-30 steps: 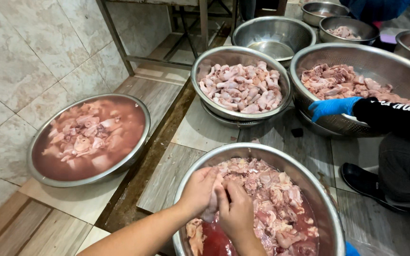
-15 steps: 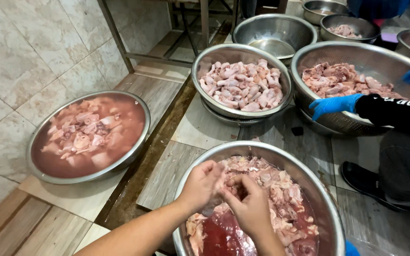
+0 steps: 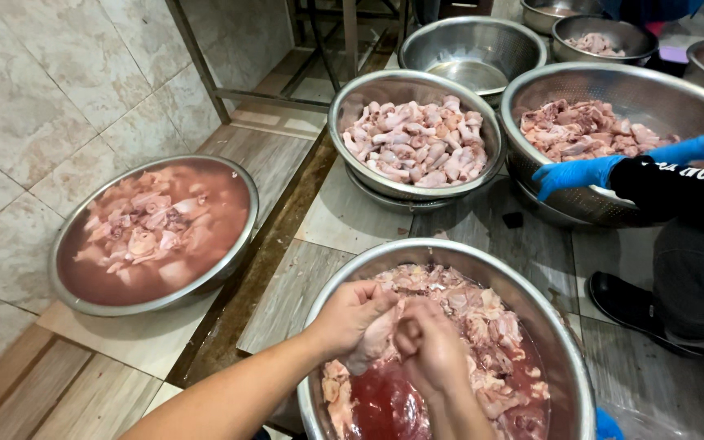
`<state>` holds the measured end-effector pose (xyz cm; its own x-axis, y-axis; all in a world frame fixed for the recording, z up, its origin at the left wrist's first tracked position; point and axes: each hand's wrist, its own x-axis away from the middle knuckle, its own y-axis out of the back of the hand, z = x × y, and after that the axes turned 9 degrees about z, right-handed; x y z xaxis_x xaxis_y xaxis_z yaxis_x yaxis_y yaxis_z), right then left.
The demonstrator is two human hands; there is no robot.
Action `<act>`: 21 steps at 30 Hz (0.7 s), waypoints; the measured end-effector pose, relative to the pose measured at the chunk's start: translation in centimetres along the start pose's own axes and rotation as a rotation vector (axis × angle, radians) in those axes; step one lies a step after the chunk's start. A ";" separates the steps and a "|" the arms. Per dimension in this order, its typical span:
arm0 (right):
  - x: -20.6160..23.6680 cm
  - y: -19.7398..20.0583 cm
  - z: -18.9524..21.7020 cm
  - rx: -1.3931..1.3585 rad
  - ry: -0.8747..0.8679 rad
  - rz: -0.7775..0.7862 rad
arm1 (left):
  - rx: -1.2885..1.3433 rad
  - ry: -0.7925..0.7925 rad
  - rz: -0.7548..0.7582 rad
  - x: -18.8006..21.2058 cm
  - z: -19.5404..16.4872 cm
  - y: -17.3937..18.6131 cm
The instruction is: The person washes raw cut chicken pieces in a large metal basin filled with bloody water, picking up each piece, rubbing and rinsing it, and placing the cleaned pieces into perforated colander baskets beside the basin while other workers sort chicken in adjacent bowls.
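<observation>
Two bare hands work together over the nearest steel bowl (image 3: pixel 547 326), which sits on the tiled floor (image 3: pixel 344 220) and holds raw chicken pieces in red, bloody water. The left hand (image 3: pixel 352 318) is curled shut around a pale chicken piece (image 3: pixel 375 346), and the right hand (image 3: pixel 432 350) is closed against it, fingers pinching at the same piece. Half a second ago the hands stood a little apart with the fingers looser; now they are pressed close, knuckle to knuckle, and the piece is lifted just clear of the liquid. That reads as the piece being gripped harder for pulling or tearing, though what exactly the fingers have hold of is hidden between the hands.

To the left lies a shallow pan (image 3: pixel 67 277) of chicken soaking in reddish water. Farther on, a bowl of cleaner, pink pieces (image 3: pixel 344 122) stands beside a large colander (image 3: pixel 531 175). A second person's blue-gloved hand (image 3: pixel 576 173) rests on the colander's rim, where a second ago it lay lower on its side. Beyond stand an empty steel bowl (image 3: pixel 474 49) and smaller bowls.
</observation>
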<state>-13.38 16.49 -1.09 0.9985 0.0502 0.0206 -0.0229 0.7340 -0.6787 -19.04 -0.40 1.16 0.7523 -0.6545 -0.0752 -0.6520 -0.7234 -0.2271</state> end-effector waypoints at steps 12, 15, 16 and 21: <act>2.0 -3.3 1.5 0.981 0.343 0.079 | 0.107 0.003 0.010 0.7 -0.1 -0.8; 1.5 -3.0 1.5 0.782 0.189 -0.056 | -0.216 -0.081 0.031 0.9 0.1 -0.8; 1.1 -2.7 1.6 0.616 0.080 -0.103 | -0.405 -0.132 0.033 0.9 0.1 -0.7; 0.3 -1.6 3.3 0.668 0.060 -0.088 | -0.197 -0.039 -0.005 0.7 0.0 -0.2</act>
<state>-13.21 17.59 2.40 0.9986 -0.0526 0.0009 0.0525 0.9957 -0.0768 -18.39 -0.74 1.14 0.7565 -0.6442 -0.1129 -0.6509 -0.7584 -0.0338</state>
